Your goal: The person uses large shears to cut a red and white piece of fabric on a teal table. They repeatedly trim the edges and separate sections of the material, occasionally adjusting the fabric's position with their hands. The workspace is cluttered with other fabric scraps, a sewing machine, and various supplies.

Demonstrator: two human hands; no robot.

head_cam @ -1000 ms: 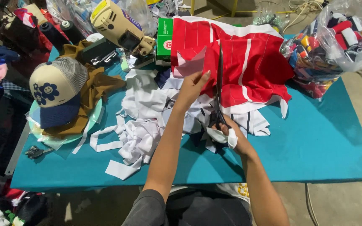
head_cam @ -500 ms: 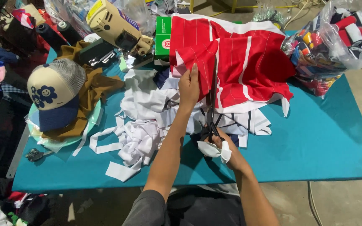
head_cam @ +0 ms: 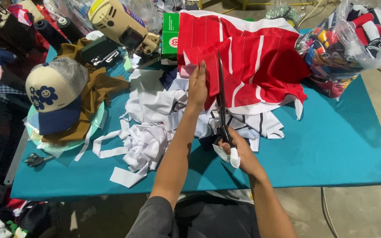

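- Scissors (head_cam: 222,101) lie with their long axis running almost straight away from the person, blades pointing to the far side of the counter (head_cam: 331,145), handles nearest the body.
- Right hand (head_cam: 239,152) is closed round the scissor handles at the near end; a scrap of white cloth or tape sits against its fingers. Whether the blades are parted or together I cannot tell, since they show as one thin dark line.
- Left hand (head_cam: 197,88) lies farther out than the right, just to the left of the blades, fingers stretched forward and pinching the near edge of the red fabric (head_cam: 252,61), which it holds up beside the blades.
- The red fabric, with thin white stripes, is spread over the far middle of the counter, straight ahead of both hands; the blade line crosses its near left corner and runs roughly along the stripes.
- The two hands are apart, one behind the other along the blade line.
- White fabric strips (head_cam: 146,141) are heaped under the left forearm, nearer than the red piece.
- A cap (head_cam: 54,94) rests on brown cloth well off to the left, and a clear bag of coloured scraps (head_cam: 353,39) sits at the far right, both away from the blades.
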